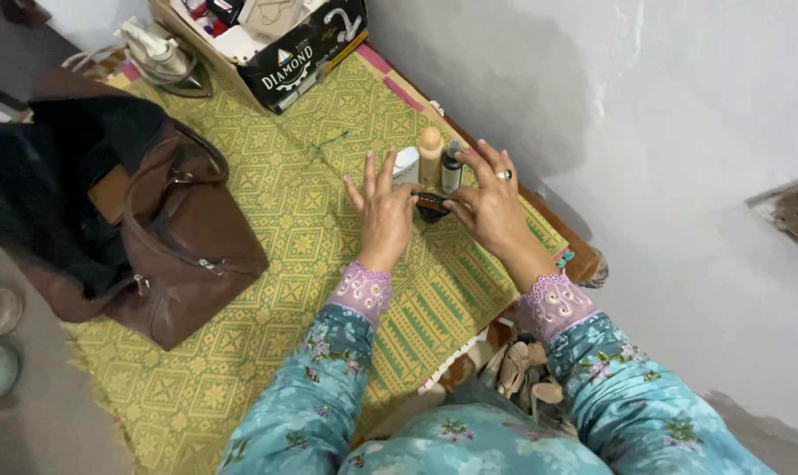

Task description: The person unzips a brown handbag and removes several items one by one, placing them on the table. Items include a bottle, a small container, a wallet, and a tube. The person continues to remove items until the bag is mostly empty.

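Observation:
My left hand (pixel 384 208) and my right hand (pixel 491 204) meet over a small dark oval case (pixel 431 206) on the green-and-yellow patterned cloth (pixel 267 220). Thumb and fingertips of both hands pinch the case from its two sides, the other fingers spread. A silver ring sits on a right-hand finger. Just beyond the case stand a white container (pixel 406 164), a beige roll-on bottle (pixel 429 154) and a slim dark bottle (pixel 452 167), close to my fingertips.
A brown leather handbag (pixel 183 255) with black fabric inside lies at the left. A clothes iron (pixel 163 57) and an open cardboard box (pixel 284 44) sit at the far end. A white wall (pixel 663 132) runs along the right. Sandals (pixel 522 374) lie by my knees.

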